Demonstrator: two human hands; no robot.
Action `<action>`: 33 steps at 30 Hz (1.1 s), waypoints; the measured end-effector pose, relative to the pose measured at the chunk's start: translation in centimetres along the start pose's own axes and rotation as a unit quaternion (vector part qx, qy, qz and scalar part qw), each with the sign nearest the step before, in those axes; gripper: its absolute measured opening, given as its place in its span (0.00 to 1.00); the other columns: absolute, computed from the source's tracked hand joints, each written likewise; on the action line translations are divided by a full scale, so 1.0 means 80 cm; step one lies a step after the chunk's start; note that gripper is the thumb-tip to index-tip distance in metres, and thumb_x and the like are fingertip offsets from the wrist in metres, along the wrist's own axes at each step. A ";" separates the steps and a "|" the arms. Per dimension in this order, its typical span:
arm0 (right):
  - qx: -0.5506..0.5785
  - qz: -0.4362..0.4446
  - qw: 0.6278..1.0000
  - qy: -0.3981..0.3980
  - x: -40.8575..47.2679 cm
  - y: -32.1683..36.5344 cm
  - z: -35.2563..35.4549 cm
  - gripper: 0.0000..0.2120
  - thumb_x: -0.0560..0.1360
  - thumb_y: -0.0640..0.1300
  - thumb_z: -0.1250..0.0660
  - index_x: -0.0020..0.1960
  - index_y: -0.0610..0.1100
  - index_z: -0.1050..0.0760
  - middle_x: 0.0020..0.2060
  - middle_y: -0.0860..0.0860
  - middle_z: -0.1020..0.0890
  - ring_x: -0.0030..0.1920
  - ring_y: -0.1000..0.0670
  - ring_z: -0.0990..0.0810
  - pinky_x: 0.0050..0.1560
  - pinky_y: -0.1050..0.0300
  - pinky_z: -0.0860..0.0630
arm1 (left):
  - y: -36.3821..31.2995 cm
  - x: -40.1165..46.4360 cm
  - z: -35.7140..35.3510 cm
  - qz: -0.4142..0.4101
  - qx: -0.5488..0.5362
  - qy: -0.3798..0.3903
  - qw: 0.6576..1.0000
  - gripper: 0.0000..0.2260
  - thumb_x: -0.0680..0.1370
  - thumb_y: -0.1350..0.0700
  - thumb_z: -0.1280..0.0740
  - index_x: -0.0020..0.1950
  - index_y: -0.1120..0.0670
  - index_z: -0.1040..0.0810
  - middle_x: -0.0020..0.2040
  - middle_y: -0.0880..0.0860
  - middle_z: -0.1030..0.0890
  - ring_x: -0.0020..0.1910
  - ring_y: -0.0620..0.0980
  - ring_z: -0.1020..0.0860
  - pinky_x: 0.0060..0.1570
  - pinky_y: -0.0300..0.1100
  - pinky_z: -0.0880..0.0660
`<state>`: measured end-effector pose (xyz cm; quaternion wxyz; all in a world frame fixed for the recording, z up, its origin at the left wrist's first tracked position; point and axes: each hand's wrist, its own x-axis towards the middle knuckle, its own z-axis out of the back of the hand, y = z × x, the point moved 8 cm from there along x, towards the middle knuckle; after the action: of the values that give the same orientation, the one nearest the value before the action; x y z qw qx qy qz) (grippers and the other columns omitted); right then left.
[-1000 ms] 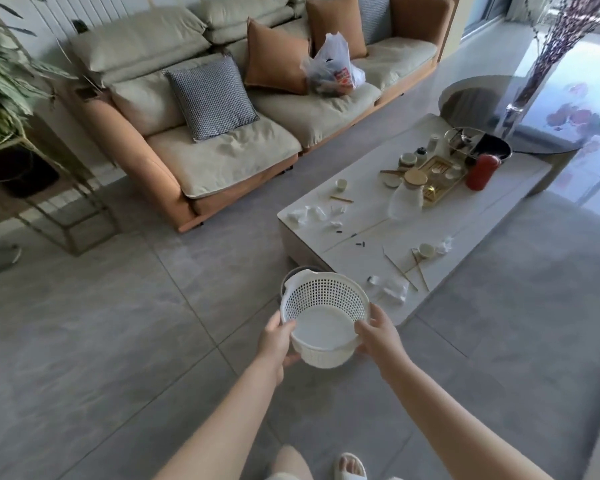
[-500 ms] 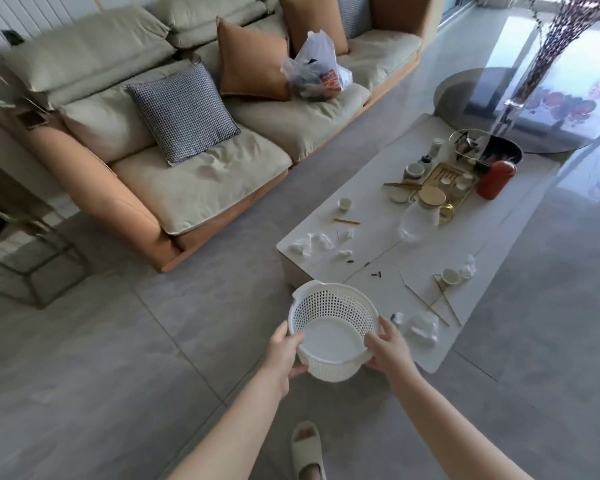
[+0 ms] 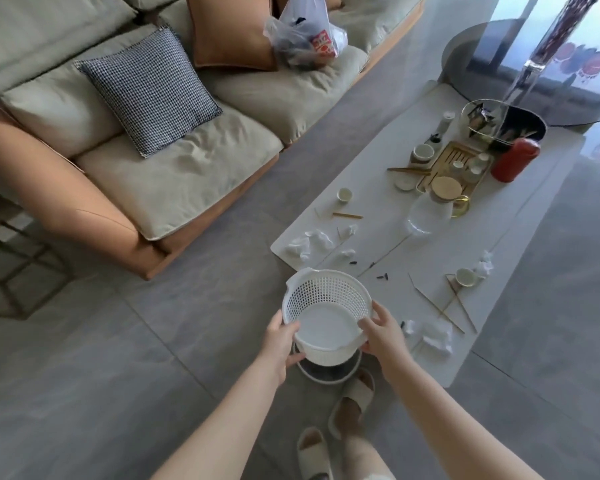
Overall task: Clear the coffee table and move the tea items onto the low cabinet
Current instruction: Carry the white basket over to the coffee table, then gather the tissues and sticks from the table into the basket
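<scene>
I hold a white perforated basket (image 3: pixel 326 315) in both hands, just off the near corner of the desk (image 3: pixel 430 258). My left hand (image 3: pixel 280 341) grips its near-left rim, thumb over the edge and fingers curled underneath. My right hand (image 3: pixel 381 332) grips the near-right rim, fingers wrapped over the lip. The basket tilts toward me, so I see its solid white bottom and the holed wall at its far side. Below it on the floor sits a round dark bin with a pale rim (image 3: pixel 329 370), mostly hidden by the basket, and my two feet in pale slippers (image 3: pixel 352 400) stand beside it.

The tea things are on the desk, at its far end. A wooden tea tray (image 3: pixel 445 164) carries several small white cups (image 3: pixel 478 164), and a glass pitcher with a round wooden lid (image 3: pixel 430 206) stands at the tray's near edge. A red bottle (image 3: pixel 515 159) lies to the right of the tray, with a glass bowl (image 3: pixel 482 119) and a dark container (image 3: pixel 520 128) behind. One loose cup (image 3: pixel 344 194) stands near the left edge of the desk and another (image 3: pixel 464 276) near the right side. Crumpled tissues (image 3: pixel 309 244) lie at the near-left corner and more (image 3: pixel 433 336) at the near edge, with thin wooden sticks (image 3: pixel 454 303) scattered between.

To my left stands a sofa (image 3: pixel 174 174) with a checked cushion (image 3: pixel 149 88), an orange cushion (image 3: pixel 229 32) and a plastic bag (image 3: pixel 305 38) on it.
</scene>
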<state>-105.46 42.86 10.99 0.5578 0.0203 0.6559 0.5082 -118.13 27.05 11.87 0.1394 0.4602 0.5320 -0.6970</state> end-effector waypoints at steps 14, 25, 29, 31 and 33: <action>-0.030 -0.027 0.999 -0.010 0.144 0.039 0.026 0.24 0.75 0.37 0.40 0.69 0.49 0.36 0.57 0.46 0.24 0.45 0.49 0.21 0.50 0.42 0.20 | -0.039 0.119 -0.065 0.038 -0.001 -0.030 0.999 0.13 0.81 0.50 0.41 0.64 0.46 0.27 0.57 0.50 0.19 0.57 0.53 0.22 0.60 0.56 0.26; 0.080 -0.088 0.993 -0.015 0.237 0.013 -0.010 0.23 0.74 0.34 0.39 0.66 0.49 0.33 0.58 0.45 0.23 0.56 0.42 0.23 0.54 0.40 0.22 | -0.082 0.270 -0.084 0.030 0.072 0.010 0.997 0.18 0.78 0.58 0.35 0.69 0.56 0.29 0.61 0.55 0.20 0.58 0.56 0.21 0.61 0.53 0.25; 0.135 -0.101 0.985 -0.029 0.262 0.015 -0.048 0.22 0.74 0.35 0.37 0.65 0.49 0.32 0.57 0.46 0.22 0.56 0.43 0.23 0.49 0.44 0.21 | -0.101 0.309 -0.064 0.035 0.079 0.025 0.996 0.12 0.78 0.60 0.35 0.60 0.52 0.22 0.51 0.51 0.17 0.49 0.50 0.18 0.45 0.44 0.21; 0.152 -0.114 0.981 -0.035 0.272 0.015 -0.070 0.22 0.74 0.36 0.36 0.66 0.50 0.32 0.57 0.46 0.23 0.56 0.43 0.23 0.49 0.44 0.21 | -0.109 0.324 -0.048 0.040 0.096 0.037 0.994 0.13 0.77 0.62 0.35 0.60 0.51 0.22 0.51 0.50 0.16 0.49 0.49 0.18 0.42 0.42 0.21; 0.169 -0.131 0.976 -0.041 0.283 0.013 -0.096 0.23 0.74 0.37 0.36 0.67 0.50 0.33 0.58 0.46 0.23 0.56 0.43 0.23 0.50 0.43 0.21 | -0.120 0.340 -0.032 0.031 0.122 0.057 0.990 0.18 0.77 0.64 0.37 0.63 0.48 0.24 0.54 0.48 0.17 0.52 0.48 0.19 0.46 0.42 0.22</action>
<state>-120.34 51.83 -5.42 0.6341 0.0494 0.7061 0.3112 -138.06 41.14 -3.77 0.0733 0.5294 0.4358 -0.7242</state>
